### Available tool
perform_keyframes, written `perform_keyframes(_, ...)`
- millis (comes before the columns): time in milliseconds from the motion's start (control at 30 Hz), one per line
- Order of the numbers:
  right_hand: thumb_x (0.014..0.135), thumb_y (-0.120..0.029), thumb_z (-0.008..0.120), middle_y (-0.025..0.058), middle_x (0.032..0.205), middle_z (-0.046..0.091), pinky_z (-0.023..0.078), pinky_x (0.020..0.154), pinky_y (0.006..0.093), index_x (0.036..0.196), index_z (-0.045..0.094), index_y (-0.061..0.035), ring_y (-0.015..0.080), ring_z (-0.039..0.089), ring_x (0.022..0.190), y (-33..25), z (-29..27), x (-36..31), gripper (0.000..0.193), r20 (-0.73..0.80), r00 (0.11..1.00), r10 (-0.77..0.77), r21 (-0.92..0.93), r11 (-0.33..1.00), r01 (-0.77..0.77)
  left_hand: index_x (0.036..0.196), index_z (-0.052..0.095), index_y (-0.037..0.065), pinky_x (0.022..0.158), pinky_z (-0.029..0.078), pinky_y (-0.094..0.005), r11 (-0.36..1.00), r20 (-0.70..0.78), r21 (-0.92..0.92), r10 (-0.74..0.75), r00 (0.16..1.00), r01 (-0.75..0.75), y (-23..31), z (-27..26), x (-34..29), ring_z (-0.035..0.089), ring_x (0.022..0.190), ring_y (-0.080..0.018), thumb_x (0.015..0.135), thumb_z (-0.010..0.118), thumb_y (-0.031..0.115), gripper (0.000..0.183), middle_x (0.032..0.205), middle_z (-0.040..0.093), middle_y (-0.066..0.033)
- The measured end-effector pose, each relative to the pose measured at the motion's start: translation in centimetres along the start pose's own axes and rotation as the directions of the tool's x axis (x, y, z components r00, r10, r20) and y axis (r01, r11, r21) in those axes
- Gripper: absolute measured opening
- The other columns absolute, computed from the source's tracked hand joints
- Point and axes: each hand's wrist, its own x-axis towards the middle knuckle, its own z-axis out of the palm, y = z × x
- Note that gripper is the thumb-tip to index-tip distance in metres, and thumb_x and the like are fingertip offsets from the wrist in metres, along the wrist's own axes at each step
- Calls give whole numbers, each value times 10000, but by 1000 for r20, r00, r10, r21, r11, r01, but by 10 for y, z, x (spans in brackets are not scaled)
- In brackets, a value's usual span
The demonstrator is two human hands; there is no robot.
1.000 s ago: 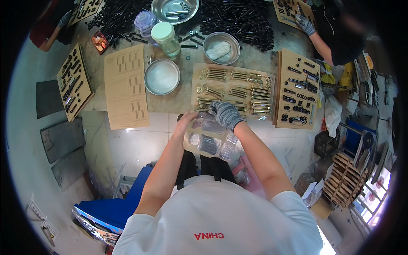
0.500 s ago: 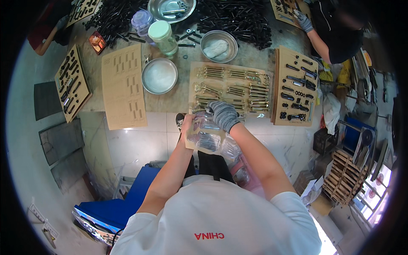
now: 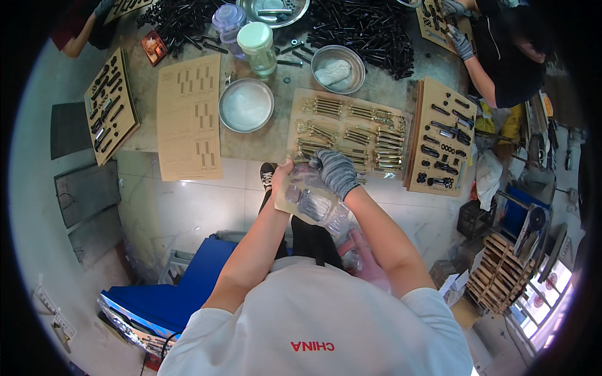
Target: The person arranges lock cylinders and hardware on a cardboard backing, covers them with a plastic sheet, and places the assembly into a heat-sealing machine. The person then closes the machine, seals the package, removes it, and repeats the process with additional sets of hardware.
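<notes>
A tan card with clear moulded plastic (image 3: 315, 205) over it tilts in front of my body, just off the table's near edge. My left hand (image 3: 283, 172), bare, grips the card's left edge. Curled over its far edge is my right hand (image 3: 337, 172), in a grey knitted glove, with the fingers closed on the plastic; the fingertips are partly hidden. Just beyond my hands lies a card with rows of brass-coloured bolts (image 3: 356, 133) on the table.
Stacked cards with black bolts stand right (image 3: 442, 141) and left (image 3: 113, 106). A printed card (image 3: 188, 119) overhangs the edge. Beyond are a white-filled bowl (image 3: 246, 105), a bowl with a cloth (image 3: 338, 69), a lidded jar (image 3: 257, 48) and black bolts (image 3: 364, 31). A co-worker's gloved hand (image 3: 461, 42) works far right.
The view has shifted, so the table sits further right and tilts slightly. Both hands keep hold of the plastic-covered card, which has turned a little. More of the co-worker's hands shows far right.
</notes>
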Motion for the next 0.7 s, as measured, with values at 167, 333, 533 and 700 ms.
perform_keyframes(167, 923, -287, 693, 176, 916, 721, 541, 822, 471, 979, 687, -74, 380, 690, 915, 10, 6, 1, 220, -81, 991, 108, 266, 960, -83, 1241, 581, 34, 888, 551, -493, 984, -32, -181, -4, 999, -2, -19, 4, 4, 659, 1019, -334, 1092, 424, 339, 374, 1141, 671, -159)
perform_keyframes(333, 927, -368, 711, 177, 959, 726, 534, 856, 465, 1035, 694, -82, 376, 688, 944, 13, 2, 4, 306, -74, 991, 116, 208, 973, -98, 1259, 592, 45, 913, 545, -488, 962, 2, -269, -45, 999, 44, -24, 0, 8, 648, 1064, -335, 1086, 441, 336, 371, 1156, 671, -152)
perform_keyframes(533, 928, -379, 690, 161, 1081, 705, 537, 886, 489, 1108, 632, -73, 366, 679, 1016, 1, -10, 16, 359, -14, 1000, 4, 11, 1000, -4, 1251, 589, 39, 854, 571, -419, 1000, 122, -11, -2, 993, 3, -10, -21, -1, 673, 1020, -290, 1026, 575, 340, 377, 1139, 679, -137)
perform_keyframes(700, 903, -367, 699, 156, 1108, 662, 564, 827, 486, 1123, 618, -86, 360, 687, 977, -5, 1, 17, 365, -166, 985, 51, -24, 998, -56, 1146, 585, 6, 750, 573, -391, 986, 109, 138, 82, 991, -97, -13, -36, -1, 690, 911, -260, 1050, 569, 331, 340, 1018, 669, -127)
